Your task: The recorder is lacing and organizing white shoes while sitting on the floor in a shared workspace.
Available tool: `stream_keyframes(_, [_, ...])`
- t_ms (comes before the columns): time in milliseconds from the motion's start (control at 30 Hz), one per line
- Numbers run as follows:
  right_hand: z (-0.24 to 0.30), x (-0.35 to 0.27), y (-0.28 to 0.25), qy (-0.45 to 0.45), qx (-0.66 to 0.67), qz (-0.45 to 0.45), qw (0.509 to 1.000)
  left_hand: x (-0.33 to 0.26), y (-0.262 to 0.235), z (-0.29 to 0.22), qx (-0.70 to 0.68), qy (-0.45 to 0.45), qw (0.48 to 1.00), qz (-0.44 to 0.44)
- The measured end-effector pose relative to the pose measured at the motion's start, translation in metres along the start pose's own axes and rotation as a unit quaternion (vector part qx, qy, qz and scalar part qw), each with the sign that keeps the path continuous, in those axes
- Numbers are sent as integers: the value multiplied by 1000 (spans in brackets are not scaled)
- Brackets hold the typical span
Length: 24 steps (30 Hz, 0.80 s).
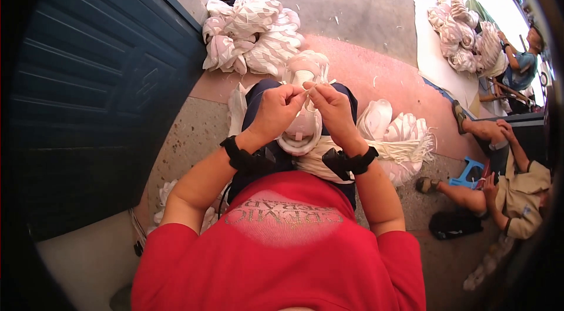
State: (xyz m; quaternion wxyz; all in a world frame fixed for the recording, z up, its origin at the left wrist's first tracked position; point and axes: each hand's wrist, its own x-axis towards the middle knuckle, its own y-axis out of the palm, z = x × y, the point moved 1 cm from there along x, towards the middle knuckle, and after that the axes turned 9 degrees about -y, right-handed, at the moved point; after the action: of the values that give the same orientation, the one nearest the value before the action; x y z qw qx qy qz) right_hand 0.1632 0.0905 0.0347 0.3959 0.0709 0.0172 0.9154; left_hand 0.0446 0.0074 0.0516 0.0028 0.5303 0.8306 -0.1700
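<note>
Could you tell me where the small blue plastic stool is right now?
In the head view the small blue plastic stool stands on the floor at the right, beside a seated person's sandalled foot.

The person wears a red short-sleeved shirt [282, 258] with faded pale lettering across the chest, seen upside down, and dark blue trousers [261, 96] at twelve o'clock from it. Each wrist carries a black strap: one on the left hand [276, 112], one on the right hand [333, 108]. Forearms are bare.

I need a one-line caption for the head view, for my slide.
Both hands, left hand and right hand, pinch a thin pale strip above a white shoe on the lap.
</note>
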Motion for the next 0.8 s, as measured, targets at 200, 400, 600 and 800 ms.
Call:
stream_keyframes(200, [-2, -6, 5, -8, -13, -2, 1000, -6, 0, 6, 29, 8, 1000, 2])
stream_keyframes(400, [0, -4, 0, -32, -6, -12, 999, 6, -9, 16, -19, -22, 993, 112])
stream_keyframes(600, [40, 21, -12, -70, 26, 21, 997, 74, -39, 54, 106, -70, 980, 155])
stream_keyframes(800, [58, 25, -2, -86, 8, 41, 995, 91, -16, 58, 382, 62, 901, 196])
